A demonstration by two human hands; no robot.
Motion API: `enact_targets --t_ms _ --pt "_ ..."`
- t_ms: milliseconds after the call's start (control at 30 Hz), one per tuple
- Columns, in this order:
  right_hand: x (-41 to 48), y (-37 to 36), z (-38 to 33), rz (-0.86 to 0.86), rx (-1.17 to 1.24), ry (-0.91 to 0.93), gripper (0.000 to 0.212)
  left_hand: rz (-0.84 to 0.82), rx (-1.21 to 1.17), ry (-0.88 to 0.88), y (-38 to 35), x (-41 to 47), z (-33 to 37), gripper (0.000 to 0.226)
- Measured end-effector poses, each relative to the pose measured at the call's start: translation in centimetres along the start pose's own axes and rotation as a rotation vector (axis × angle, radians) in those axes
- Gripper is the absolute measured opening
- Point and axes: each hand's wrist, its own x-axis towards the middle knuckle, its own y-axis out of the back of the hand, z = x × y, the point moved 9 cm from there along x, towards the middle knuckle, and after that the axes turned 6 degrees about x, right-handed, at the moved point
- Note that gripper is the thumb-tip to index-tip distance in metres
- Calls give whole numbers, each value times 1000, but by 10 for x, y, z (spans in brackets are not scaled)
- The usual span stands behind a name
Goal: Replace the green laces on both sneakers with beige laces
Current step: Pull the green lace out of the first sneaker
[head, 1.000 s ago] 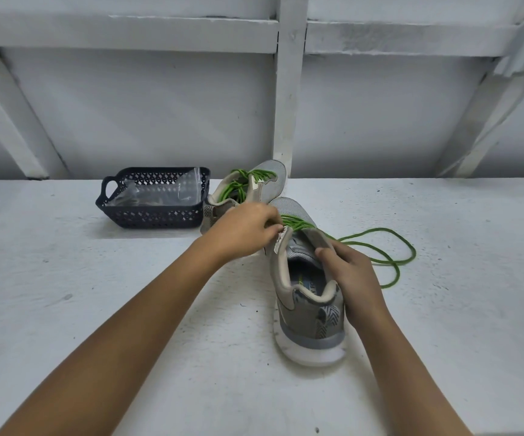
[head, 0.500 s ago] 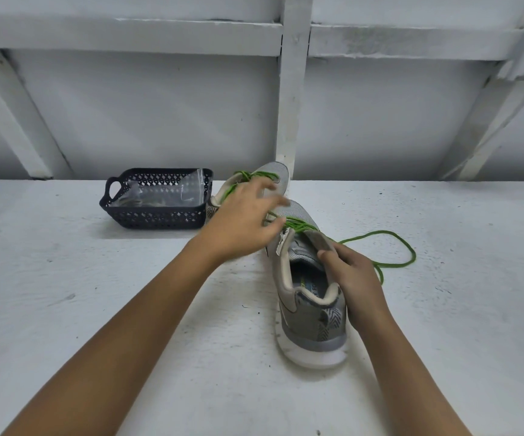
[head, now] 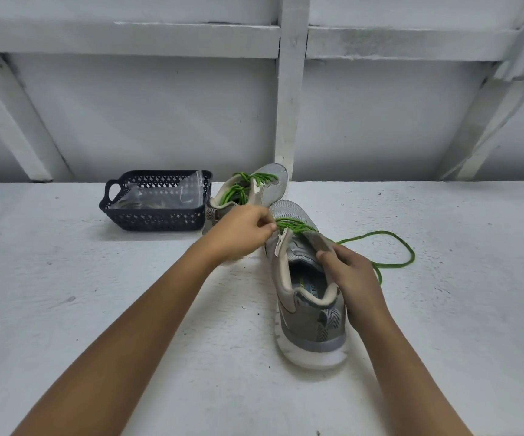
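Left on the white surface point(head: 97, 294) sits a dark basket point(head: 157, 220). The left hand point(head: 242, 231) pinches the green lace point(head: 295, 226) at the near sneaker point(head: 311, 309); the right hand point(head: 355, 278) grips its tongue. The lace looks soft and limp, and is best pinched close to an eyelet.

Mesh-cloth sneaker point(head: 298, 256) (rough matt tabletop point(head: 97, 309))

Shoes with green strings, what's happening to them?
A person is pulling the green lace out of the near shoe. The left hand pinches the lace at the eyelets, while the right hand steadies the shoe at its tongue. Part of the lace lies loose on the table. The far shoe has green laces in. A dark basket with a clear bag sits beside it.
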Motion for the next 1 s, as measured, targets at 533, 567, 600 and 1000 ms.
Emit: enact_targets --t_ms 533,567,600,1000 --pt "0 1 -1 17 -40 14 27 -219 -189 169 -12 -1 -10 33" --pt "0 1 -1 19 -35 15 28 -202 -175 146 -15 2 -6 29" --pt "0 2 -1 19 -33 18 28 -192 -176 136 -19 4 -4 25" --pt "1 -1 1 -24 -12 12 31 -595 -839 -60 -7 -25 1 18"
